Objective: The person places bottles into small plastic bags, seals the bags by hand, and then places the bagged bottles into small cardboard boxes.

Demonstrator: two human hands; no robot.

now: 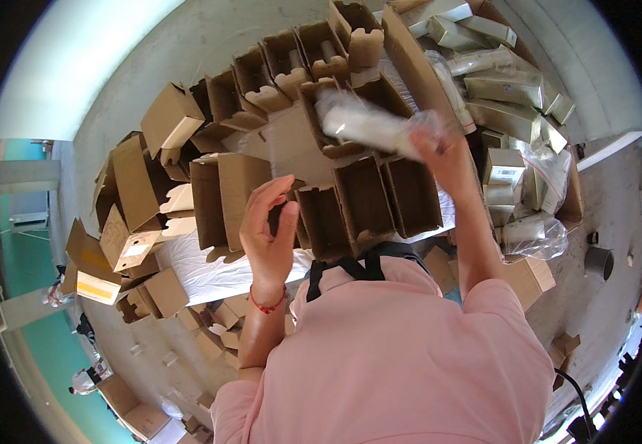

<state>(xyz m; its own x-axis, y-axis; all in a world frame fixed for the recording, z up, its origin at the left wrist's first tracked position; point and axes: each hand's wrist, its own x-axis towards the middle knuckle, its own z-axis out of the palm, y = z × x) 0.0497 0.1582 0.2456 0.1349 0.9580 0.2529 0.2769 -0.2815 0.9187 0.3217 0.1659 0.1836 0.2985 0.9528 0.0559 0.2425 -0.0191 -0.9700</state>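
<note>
My right hand [437, 141] grips one end of a pale, plastic-wrapped item [359, 125], blurred by motion, above an open cardboard bin [321, 119]. Fingers apart and curved, my left hand [271, 227] holds nothing that I can see. It is beside an upright cardboard box [243, 183], left of several open bins such as this dark-bottomed cardboard bin [364, 194]. Further up stands a curved row of open cardboard bins [251, 75], a few with pale cylindrical items inside. What exactly the plastic wraps cannot be told.
A large carton [418, 61] at the right holds pale gold boxes [504, 89] and plastic-bagged items [534, 236]. Stacked cardboard boxes [137, 183] stand at the left on a white-covered surface [215, 277]. Cardboard pieces [210, 344] lie on the floor. People are far off at the left.
</note>
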